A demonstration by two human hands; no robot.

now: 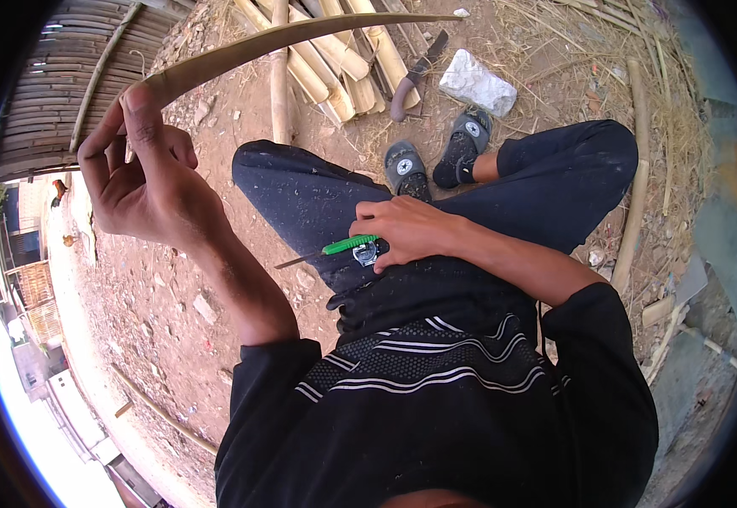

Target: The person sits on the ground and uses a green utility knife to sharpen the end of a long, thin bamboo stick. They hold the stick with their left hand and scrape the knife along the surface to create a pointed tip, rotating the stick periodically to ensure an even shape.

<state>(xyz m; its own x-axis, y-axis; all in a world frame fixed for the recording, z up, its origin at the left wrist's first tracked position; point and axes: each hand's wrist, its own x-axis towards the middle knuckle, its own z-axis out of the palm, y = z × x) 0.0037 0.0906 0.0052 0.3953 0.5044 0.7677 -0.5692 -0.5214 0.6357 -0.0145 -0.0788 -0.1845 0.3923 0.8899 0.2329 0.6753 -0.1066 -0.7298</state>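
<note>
My left hand (pixel 153 165), raised at the left, pinches one end of a long, thin split bamboo strip (pixel 301 34) between thumb and fingers. The strip curves away to the right across the far side. Over my lap, my right hand (pixel 407 229) is closed round the green handle of a small knife (pixel 347 244). Its thin blade points left above my dark trousers (pixel 301 186). A silver wristwatch (pixel 366 253) shows beside the handle, close to my right thumb; I cannot tell whether it is held or lies there. The knife and the strip are apart.
Split bamboo pieces (pixel 343 72) lie in a pile ahead. Beside them are a large dark-handled knife (pixel 415 80) and a white stone (pixel 477 82). A bamboo pole (pixel 635 186) lies at the right, a slatted bamboo wall (pixel 64 85) stands at the left, and straw litters the dirt.
</note>
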